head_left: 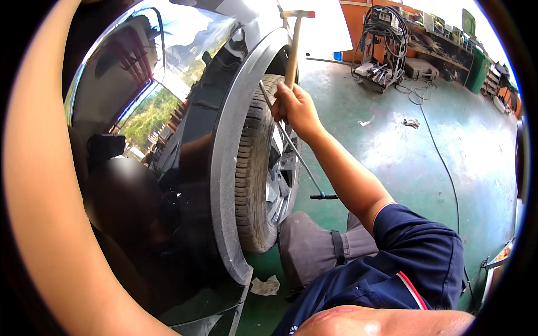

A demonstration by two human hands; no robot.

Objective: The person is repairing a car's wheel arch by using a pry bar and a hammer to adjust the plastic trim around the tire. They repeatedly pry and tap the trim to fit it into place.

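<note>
My right hand [296,109] is shut around the lower end of a hammer's wooden handle [292,56]. The hammer head [298,14] is raised above the top of a black car's grey wheel arch trim [224,168]. The hand sits just in front of the tyre [252,168]. A thin metal rod with a T-shaped end [305,168] slants from the tyre down to the floor, passing under my hand. My left forearm [39,196] stretches up along the left rim beside the glossy car body [168,112]; its hand is out of sight.
My knee in grey trousers [308,246] rests on the green floor by the wheel, with a crumpled rag [264,287] beside it. A cable [443,162] trails across the floor. A cart of equipment [381,45], shelves and a green bin [479,67] stand at the back right.
</note>
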